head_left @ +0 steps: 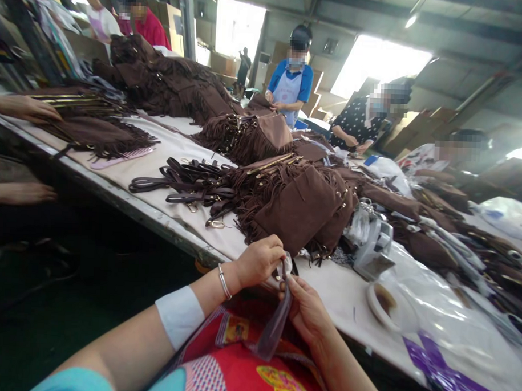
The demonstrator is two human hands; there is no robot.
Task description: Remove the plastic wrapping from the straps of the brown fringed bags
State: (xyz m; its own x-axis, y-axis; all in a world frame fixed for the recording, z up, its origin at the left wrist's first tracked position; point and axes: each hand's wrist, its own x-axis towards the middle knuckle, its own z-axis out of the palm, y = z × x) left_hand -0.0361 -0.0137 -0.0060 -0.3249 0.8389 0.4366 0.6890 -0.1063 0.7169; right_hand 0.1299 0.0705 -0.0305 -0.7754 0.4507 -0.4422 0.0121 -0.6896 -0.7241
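Over the table's front edge, my left hand (261, 263), with a silver bangle at its wrist, pinches the upper end of a dark strap (283, 269). My right hand (306, 305) grips the same strap just below, around a clear plastic sleeve (273, 330) that hangs down over a red apron. The two hands are almost touching. Right behind them lies a stack of brown fringed bags (297, 208). Several dark looped straps (180, 181) with gold clasps are left of that stack.
A tape dispenser (372, 251), a tape roll (388, 305) and purple plastic (460, 368) lie on the right. Another person's hand (35, 109) touches bags at the left, near a pink comb (123, 157). Other people stand behind the table.
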